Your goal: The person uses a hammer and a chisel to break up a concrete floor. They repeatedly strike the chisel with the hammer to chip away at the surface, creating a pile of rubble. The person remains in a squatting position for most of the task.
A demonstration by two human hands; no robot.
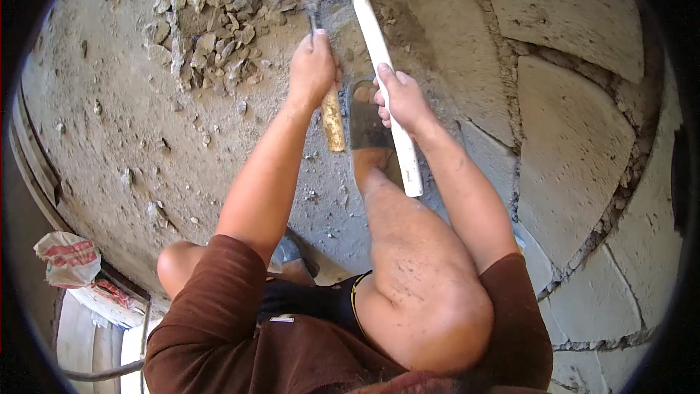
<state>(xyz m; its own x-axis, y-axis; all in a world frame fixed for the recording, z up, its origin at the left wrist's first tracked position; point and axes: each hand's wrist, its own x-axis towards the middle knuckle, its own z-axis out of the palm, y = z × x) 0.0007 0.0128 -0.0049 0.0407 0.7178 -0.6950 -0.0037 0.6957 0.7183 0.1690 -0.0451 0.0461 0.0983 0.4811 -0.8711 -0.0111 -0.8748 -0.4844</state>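
My left hand (313, 68) is closed around a claw hammer (333, 120), near the top of its worn wooden handle. The metal head lies beyond the hand, slightly blurred, with its striking face close to the far end of a white handle-like bar (402, 158). Whether the two touch, I cannot tell. My right hand (403, 99) grips this bar around its middle, thumb on top. The bar slants over my sandalled foot, its near end above my shin. What the bar is made of is unclear.
Broken stones (219, 38) are heaped on the dusty ground at upper left. Large flat paving slabs (569, 148) with rough open joints lie at right. A printed plastic sack (68, 260) is at lower left, near long boards (33, 148). My bent knees are close below.
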